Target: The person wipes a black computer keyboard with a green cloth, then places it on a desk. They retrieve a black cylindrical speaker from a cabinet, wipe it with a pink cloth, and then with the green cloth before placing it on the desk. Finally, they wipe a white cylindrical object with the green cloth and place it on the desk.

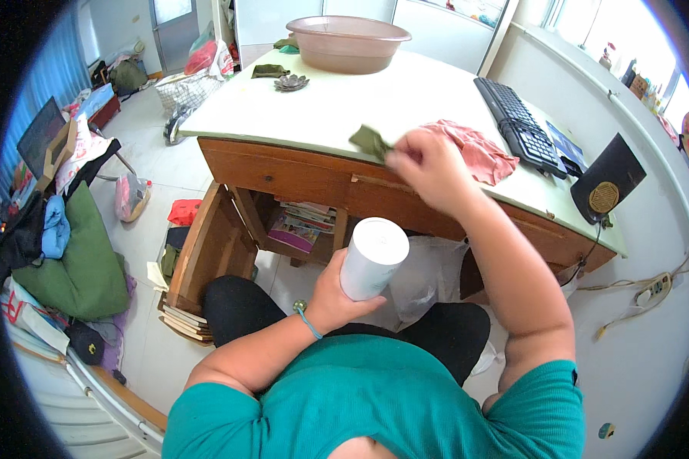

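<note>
My left hand (331, 294) has its fingers wrapped around a white cylindrical container (372, 258), held upright in front of my lap, just below the front edge of the bench (298, 115). My right hand (429, 164) is up over that edge, fingers pinched shut on a small dark green cloth (369, 140) that pokes out to the left of my fingertips. A pink cloth (475, 149) lies just past my right knuckles, and a black keyboard (520, 122) sits farther right of it.

To do this well, I judge I should keep the container steady and level in my left fingers, since only 1 hand supports it. The green cloth looks limp, so a firm pinch near its middle should stop it slipping. I should keep my wrist clear of the pink cloth to avoid dragging it off the edge.
</note>
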Demonstrator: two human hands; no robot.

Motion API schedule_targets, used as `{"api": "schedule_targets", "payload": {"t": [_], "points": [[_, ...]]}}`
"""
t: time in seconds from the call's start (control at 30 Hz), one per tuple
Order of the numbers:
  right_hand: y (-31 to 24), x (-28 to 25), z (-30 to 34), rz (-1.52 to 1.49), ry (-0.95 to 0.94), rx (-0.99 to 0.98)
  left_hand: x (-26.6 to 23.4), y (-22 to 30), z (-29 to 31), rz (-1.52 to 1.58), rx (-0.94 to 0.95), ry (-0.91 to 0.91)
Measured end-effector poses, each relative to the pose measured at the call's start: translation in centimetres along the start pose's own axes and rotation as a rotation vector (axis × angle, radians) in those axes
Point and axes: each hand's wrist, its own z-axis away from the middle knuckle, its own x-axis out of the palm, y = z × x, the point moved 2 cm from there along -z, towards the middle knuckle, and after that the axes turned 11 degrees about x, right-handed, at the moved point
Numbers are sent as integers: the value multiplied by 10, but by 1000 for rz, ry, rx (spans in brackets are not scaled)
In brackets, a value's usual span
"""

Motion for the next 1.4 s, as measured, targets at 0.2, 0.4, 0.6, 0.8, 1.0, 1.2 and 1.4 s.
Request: {"api": "schedule_targets", "payload": {"t": [0.2, 0.4, 0.6, 0.8, 1.0, 1.2, 1.4], "points": [[12, 32, 89, 39, -123, -59, 11, -2, 6, -167, -52, -169], [13, 20, 119, -27, -297, -35, 9, -1, 2, -220, 138, -192], [34, 32, 124, 1, -94, 62, 27, -2, 9, -139, 41, -292], [50, 22, 143, 174, -193, 122, 24, -1, 11, -169, 78, -321], [23, 34, 153, -30, -150, -6, 26, 4, 16, -196, 76, -375], [66, 3, 174, -46, 23, 187, 18, 7, 13, -42, -14, -294], [59, 66, 203, -891, 250, 134, 43, 27, 9, 5, 24, -384]]}}
